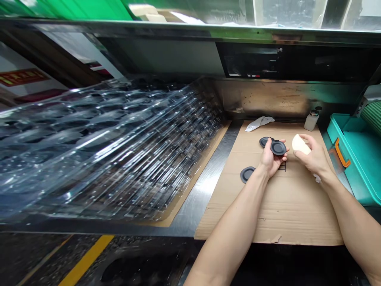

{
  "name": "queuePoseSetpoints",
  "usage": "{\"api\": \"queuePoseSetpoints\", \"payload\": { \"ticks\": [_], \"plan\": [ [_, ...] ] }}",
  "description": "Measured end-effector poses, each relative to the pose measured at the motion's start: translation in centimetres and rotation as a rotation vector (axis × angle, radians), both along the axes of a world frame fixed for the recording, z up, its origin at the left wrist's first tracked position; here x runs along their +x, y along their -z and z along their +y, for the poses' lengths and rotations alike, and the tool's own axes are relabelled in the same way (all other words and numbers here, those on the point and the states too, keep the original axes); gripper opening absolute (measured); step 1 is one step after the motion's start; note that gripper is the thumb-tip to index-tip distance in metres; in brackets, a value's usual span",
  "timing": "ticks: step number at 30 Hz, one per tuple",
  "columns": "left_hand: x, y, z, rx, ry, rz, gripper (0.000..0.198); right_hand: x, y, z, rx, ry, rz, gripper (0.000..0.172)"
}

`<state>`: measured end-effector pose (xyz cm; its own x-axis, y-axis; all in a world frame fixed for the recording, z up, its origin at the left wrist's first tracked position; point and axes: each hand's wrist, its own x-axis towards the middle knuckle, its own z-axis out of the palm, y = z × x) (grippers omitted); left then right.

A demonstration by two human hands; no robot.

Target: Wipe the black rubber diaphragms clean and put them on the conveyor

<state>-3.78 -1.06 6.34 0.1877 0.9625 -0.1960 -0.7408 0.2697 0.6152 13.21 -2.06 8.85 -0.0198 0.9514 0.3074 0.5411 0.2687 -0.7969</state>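
My left hand (270, 159) is closed around a round black disc-shaped part (278, 147), held just above a sheet of brown cardboard (276, 206). My right hand (312, 158) is closed on a pale cream pad (300, 144) close to the right of that disc. Two more black round parts lie on the cardboard: one (264, 141) just behind the held disc, another (247, 174) to the left of my left wrist.
A tall stack of clear plastic blister trays (98, 151) fills the left of the steel bench. A crumpled white cloth (259, 122) and a small white bottle (311, 120) sit at the cardboard's far edge. A teal bin (361, 159) with an orange handle stands at the right.
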Motion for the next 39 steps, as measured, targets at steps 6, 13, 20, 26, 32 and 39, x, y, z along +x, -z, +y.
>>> {"api": "queuePoseSetpoints", "payload": {
  "ticks": [6, 13, 20, 26, 32, 39],
  "plan": [
    [1.4, 1.5, 0.0, 0.076, 0.006, 0.116, 0.053, -1.7, 1.9, -0.3, -0.043, -0.201, 0.081, 0.04],
    [2.3, 1.7, -0.5, 0.057, 0.01, 0.21, 0.053, 0.4, 1.5, 0.7, -0.146, -0.325, -0.038, 0.031],
    [2.7, 1.8, -0.6, -0.01, -0.027, 0.198, 0.047, 0.1, 0.9, 0.2, -0.197, -0.374, 0.015, 0.03],
    [2.8, 1.9, -0.3, -0.046, -0.028, 0.223, 0.05, -0.1, 0.7, 0.1, -0.127, -0.283, 0.01, 0.029],
    [3.0, 2.2, -0.2, -0.035, -0.045, 0.249, 0.05, -1.4, 1.2, -0.2, -0.247, -0.134, 0.076, 0.027],
    [3.1, 2.3, -0.4, 0.036, -0.048, 0.231, 0.044, -1.5, 1.5, 0.4, -0.393, -0.028, 0.327, 0.021]
  ]
}}
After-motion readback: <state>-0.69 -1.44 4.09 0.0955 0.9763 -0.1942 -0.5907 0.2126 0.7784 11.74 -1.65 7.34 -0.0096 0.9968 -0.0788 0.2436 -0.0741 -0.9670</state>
